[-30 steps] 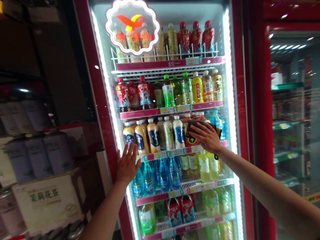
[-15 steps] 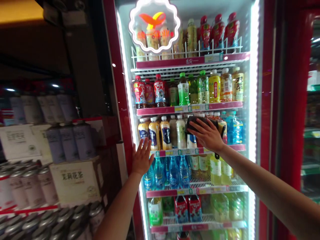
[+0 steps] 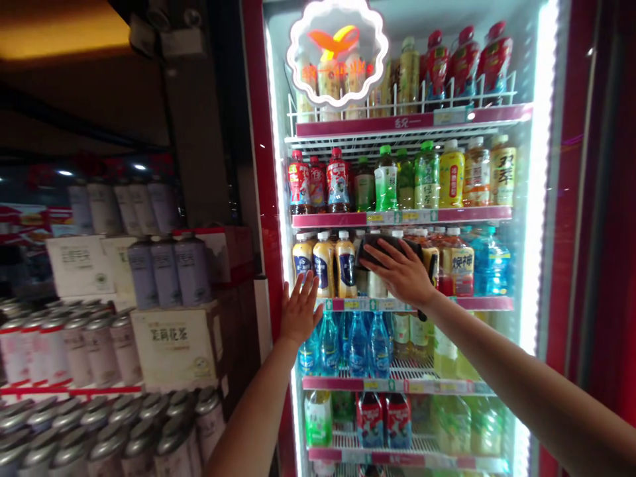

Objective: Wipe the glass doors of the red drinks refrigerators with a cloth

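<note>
A lit drinks cooler [image 3: 397, 303] with a glass door faces me. Spread under my right hand [image 3: 405, 271] is a dark cloth [image 3: 372, 250], pressed against the glass at the third shelf. Part of the cloth hangs out past the heel of the hand, and the palm hides some of it. My left hand [image 3: 299, 311] rests flat with fingers stretched near the door's left edge, nothing in it. Behind the glass by that hand stand yellow bottles with dark blue labels [image 3: 322, 268] and blue bottles [image 3: 358, 344].
To my left, silver-topped cans [image 3: 94, 344] and purple bottles [image 3: 163, 271] stand in rows around white cartons [image 3: 171, 348]. A glowing scalloped sign [image 3: 338, 53] sits on the upper door. Red-framed panels flank the cooler.
My right hand and the cloth have slid left across the glass, uncovering bottles on the right of the third shelf. My left hand stays nearly in place. The view has turned slightly left.
</note>
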### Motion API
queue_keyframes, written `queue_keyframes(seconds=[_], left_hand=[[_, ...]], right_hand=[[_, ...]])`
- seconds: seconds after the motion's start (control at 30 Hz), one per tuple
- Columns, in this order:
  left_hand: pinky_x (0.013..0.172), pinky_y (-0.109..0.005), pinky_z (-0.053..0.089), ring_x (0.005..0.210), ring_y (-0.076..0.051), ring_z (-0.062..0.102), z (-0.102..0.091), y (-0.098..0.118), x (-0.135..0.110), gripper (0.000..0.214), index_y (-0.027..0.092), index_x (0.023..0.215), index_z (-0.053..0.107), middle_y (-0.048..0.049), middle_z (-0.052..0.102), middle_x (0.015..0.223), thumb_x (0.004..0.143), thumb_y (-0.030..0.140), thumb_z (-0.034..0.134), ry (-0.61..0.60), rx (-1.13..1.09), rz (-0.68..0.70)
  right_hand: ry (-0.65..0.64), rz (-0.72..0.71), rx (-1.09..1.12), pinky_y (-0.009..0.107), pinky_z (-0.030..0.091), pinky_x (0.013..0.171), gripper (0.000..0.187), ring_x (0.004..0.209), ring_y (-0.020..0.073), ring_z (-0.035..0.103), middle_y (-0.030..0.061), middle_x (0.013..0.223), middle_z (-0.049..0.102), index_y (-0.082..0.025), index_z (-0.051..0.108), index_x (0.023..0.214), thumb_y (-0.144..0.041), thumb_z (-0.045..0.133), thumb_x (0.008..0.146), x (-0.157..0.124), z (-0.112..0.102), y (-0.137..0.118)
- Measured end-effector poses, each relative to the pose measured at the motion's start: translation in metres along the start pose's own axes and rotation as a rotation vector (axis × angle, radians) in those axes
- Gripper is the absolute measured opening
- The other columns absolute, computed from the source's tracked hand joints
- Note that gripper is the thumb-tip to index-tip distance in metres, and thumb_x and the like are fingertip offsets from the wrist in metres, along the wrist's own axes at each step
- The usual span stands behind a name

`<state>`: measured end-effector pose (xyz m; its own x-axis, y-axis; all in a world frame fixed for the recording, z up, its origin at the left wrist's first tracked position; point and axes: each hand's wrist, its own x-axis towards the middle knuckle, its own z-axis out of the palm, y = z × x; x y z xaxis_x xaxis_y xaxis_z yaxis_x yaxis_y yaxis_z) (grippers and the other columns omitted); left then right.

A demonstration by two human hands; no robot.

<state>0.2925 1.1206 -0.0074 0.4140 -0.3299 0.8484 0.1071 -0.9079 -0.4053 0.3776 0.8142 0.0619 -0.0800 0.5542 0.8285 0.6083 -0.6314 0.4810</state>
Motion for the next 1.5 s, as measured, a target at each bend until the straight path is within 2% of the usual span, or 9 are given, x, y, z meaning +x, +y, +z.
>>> queue_keyframes(seconds=[0.17,0.37,0.5,0.6,0.83,1.03,1.13,1.33,1.5], left_hand=[[0.129,-0.058,0.008,0.159,-0.028,0.015,-0.002,0.001,-0.002,0.074,0.019,0.165,-0.001,-0.0113,0.025,0.169,0.106,0.039,0.037,-0.009,-0.004,0.006],[0.129,-0.058,0.011,0.159,-0.028,0.012,-0.001,0.002,-0.004,0.074,0.019,0.165,-0.003,-0.0107,0.025,0.169,0.106,0.040,0.037,-0.026,-0.023,-0.003],[0.129,-0.058,0.012,0.159,-0.027,0.013,0.001,0.003,-0.005,0.075,0.021,0.165,-0.003,-0.0098,0.023,0.170,0.105,0.040,0.038,-0.037,-0.034,-0.014],[0.130,-0.058,0.010,0.160,-0.027,0.010,0.000,0.003,-0.006,0.075,0.020,0.165,-0.001,-0.0093,0.022,0.170,0.105,0.040,0.039,-0.036,-0.030,-0.013],[0.130,-0.058,0.012,0.160,-0.026,0.004,-0.008,0.007,-0.007,0.074,0.018,0.165,0.006,-0.0088,0.018,0.172,0.104,0.038,0.042,-0.109,-0.011,-0.028],[0.129,-0.059,0.017,0.160,-0.029,0.002,-0.020,0.016,-0.004,0.076,0.015,0.165,0.004,-0.0109,0.011,0.173,0.103,0.037,0.043,-0.198,-0.016,-0.046],[0.127,-0.059,0.023,0.160,-0.031,0.002,-0.030,0.018,-0.016,0.083,0.013,0.165,0.007,-0.0136,0.010,0.172,0.099,0.035,0.052,-0.229,-0.025,-0.019],[0.130,-0.054,0.017,0.159,-0.023,0.016,-0.050,-0.001,-0.072,0.069,0.020,0.162,0.026,-0.0067,0.024,0.170,0.097,0.020,0.048,-0.275,0.022,0.185],[0.132,-0.043,0.017,0.156,-0.019,0.026,-0.054,-0.023,-0.099,0.067,0.018,0.160,0.032,-0.0044,0.032,0.167,0.095,0.012,0.048,-0.228,0.093,0.238]], right_hand=[[0.139,0.249,-0.005,0.059,0.020,0.124,0.056,0.154,0.0301,0.029,-0.0002,0.163,0.041,-0.036,0.044,0.154,-0.026,0.054,0.100,0.044,0.018,-0.037],[-0.050,-0.175,0.098,0.051,0.021,0.126,0.064,0.153,0.0224,0.032,-0.0068,0.162,0.043,-0.042,0.040,0.154,-0.021,0.058,0.096,0.009,0.008,-0.029],[0.090,0.072,0.041,0.054,0.024,0.123,0.061,0.152,0.0255,0.035,-0.0043,0.160,0.047,-0.041,0.043,0.154,-0.021,0.055,0.098,0.020,0.004,-0.011],[0.167,0.264,0.014,0.059,0.022,0.122,0.058,0.152,0.0304,0.034,-0.0009,0.161,0.045,-0.038,0.044,0.154,-0.023,0.054,0.099,0.048,0.016,-0.033],[-0.023,-0.086,0.123,0.051,0.016,0.127,0.061,0.153,0.0229,0.032,-0.0057,0.162,0.043,-0.038,0.046,0.152,-0.022,0.059,0.095,0.026,0.026,-0.069],[0.112,0.155,0.124,0.058,0.019,0.125,0.057,0.153,0.0286,0.032,-0.0011,0.162,0.042,-0.036,0.048,0.152,-0.020,0.054,0.097,0.046,0.028,-0.071],[0.112,0.199,0.143,0.063,0.016,0.124,0.062,0.154,0.0320,0.028,0.0013,0.164,0.039,-0.035,0.043,0.155,-0.020,0.055,0.096,0.063,0.038,-0.092],[-0.047,-0.293,0.208,0.056,0.018,0.127,0.059,0.152,0.0246,0.034,-0.0055,0.161,0.045,-0.039,0.051,0.147,-0.018,0.060,0.094,0.065,0.040,-0.085],[0.058,-0.033,0.162,0.062,0.016,0.126,0.054,0.153,0.0279,0.032,-0.0004,0.162,0.043,-0.034,0.054,0.146,-0.016,0.056,0.095,0.093,0.043,-0.086]])
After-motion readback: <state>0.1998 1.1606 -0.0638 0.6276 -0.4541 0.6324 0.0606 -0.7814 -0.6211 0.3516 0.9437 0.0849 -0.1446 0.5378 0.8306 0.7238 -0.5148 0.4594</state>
